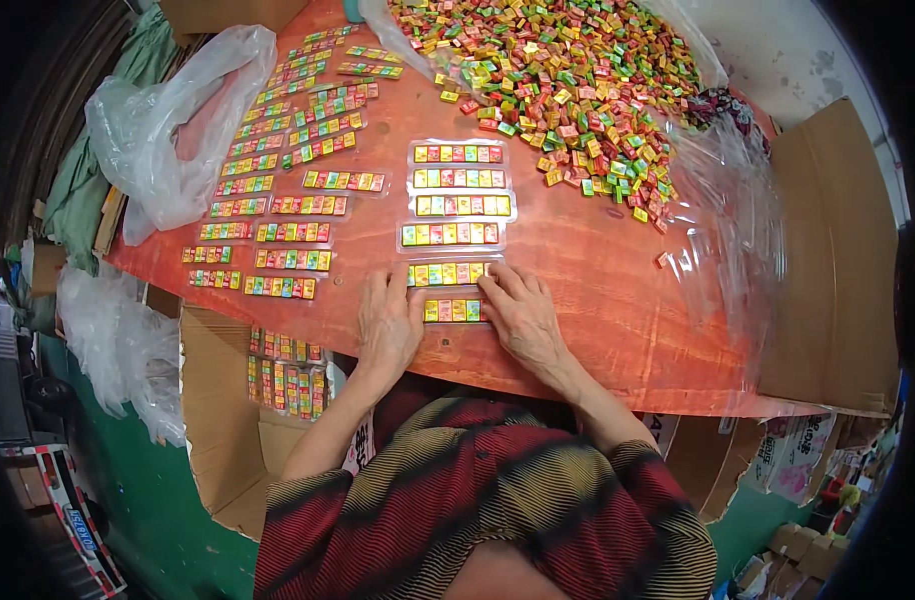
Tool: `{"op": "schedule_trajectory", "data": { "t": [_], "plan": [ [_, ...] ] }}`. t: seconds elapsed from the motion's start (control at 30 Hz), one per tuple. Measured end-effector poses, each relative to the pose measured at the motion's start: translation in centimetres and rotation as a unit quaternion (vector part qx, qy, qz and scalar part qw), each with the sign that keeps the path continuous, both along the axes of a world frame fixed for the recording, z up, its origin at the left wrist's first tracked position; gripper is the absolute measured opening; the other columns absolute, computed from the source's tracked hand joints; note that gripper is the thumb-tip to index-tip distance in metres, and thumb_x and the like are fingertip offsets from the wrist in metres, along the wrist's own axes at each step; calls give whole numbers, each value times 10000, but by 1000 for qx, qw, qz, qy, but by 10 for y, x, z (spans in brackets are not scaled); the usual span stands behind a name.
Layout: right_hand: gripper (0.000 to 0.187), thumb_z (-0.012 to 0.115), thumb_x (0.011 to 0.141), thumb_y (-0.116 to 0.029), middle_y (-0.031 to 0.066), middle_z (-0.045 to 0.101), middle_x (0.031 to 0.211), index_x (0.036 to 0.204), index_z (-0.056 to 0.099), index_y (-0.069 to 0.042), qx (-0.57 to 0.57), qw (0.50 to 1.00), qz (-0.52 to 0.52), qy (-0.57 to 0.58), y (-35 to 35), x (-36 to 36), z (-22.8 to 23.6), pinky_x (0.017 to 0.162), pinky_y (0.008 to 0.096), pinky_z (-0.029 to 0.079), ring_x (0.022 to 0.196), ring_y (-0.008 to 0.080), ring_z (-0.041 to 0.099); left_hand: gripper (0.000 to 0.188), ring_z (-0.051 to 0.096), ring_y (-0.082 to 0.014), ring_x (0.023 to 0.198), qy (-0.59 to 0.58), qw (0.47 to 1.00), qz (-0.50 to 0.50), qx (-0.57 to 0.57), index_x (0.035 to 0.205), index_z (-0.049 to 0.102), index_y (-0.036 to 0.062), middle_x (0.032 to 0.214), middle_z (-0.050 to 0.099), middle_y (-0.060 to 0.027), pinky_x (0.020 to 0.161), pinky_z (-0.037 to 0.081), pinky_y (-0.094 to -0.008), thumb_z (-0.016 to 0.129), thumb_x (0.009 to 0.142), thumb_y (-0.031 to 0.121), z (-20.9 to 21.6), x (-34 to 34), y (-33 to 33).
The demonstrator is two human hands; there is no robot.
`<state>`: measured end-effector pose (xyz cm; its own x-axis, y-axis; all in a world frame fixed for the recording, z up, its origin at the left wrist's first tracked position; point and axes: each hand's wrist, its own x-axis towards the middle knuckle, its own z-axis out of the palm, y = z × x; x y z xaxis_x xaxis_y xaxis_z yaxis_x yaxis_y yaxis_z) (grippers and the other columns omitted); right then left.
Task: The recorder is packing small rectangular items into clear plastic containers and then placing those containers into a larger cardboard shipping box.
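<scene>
Both my hands are at the two nearest strips of small coloured boxes, in a column in front of me. My left hand [389, 318] has its fingers curled at their left ends, and my right hand [523, 315] presses its fingertips and thumb on their right ends. The farther strip [443, 274] is a full row of yellow, red and green boxes in a clear plastic tray. Partly hidden by my fingers, the nearest strip [452, 311] lies by the table edge. Beyond them, several filled clear trays [458, 207] lie one behind another.
A big heap of loose coloured boxes [578, 90] covers the far right. Filled trays [293, 232] stand in rows at left, beside a crumpled plastic bag [178, 130]. Clear empty trays [723, 220] and cardboard [828, 260] lie right. Below the left edge, a carton [218, 420] holds filled trays.
</scene>
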<state>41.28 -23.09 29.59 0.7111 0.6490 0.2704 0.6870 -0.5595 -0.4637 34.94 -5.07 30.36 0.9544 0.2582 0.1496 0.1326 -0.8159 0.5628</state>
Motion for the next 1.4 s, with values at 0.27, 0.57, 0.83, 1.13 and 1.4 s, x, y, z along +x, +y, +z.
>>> {"op": "schedule_trajectory", "data": {
  "t": [0.27, 0.57, 0.83, 1.13, 1.4],
  "plan": [
    [402, 595, 738, -88, 139, 482, 1060, 1117, 478, -22, 36, 998, -43, 36, -9, -6, 15, 819, 403, 373, 966, 315, 452, 418, 519, -307, 755, -20, 999, 35, -34, 1164, 425, -8, 877, 499, -179, 673, 424, -385, 557, 783, 105, 2, -18, 7],
    [422, 598, 756, -118, 138, 513, 923, 1140, 442, -38, 23, 993, -82, 87, -14, -37, 9, 693, 374, 438, 806, 298, 523, 438, 509, -229, 634, 15, 991, 62, -118, 1162, 451, 19, 696, 502, -109, 619, 428, -346, 558, 738, 47, 5, -19, 8],
    [347, 590, 770, -60, 105, 512, 709, 1087, 463, -1, 144, 962, -111, 205, -9, -39, 3, 567, 310, 439, 638, 201, 538, 412, 488, -182, 581, 31, 987, 75, -140, 1130, 477, 27, 634, 482, -61, 585, 420, -317, 554, 726, 38, 4, -30, 4],
    [362, 590, 768, -81, 87, 531, 684, 1097, 453, -14, 117, 958, -151, 214, 5, 6, -1, 581, 299, 432, 621, 167, 532, 382, 558, -278, 745, 57, 985, 87, -137, 1074, 486, 9, 803, 548, -145, 673, 432, -389, 604, 721, 100, 5, 18, 14],
    [485, 598, 761, -107, 150, 556, 774, 1188, 380, -32, 90, 952, -146, 254, 1, 12, -3, 629, 367, 449, 652, 269, 560, 427, 497, -192, 583, -19, 998, 43, -36, 1084, 486, 0, 631, 488, -79, 561, 416, -331, 643, 710, 135, -12, 14, 18]
  ]
}}
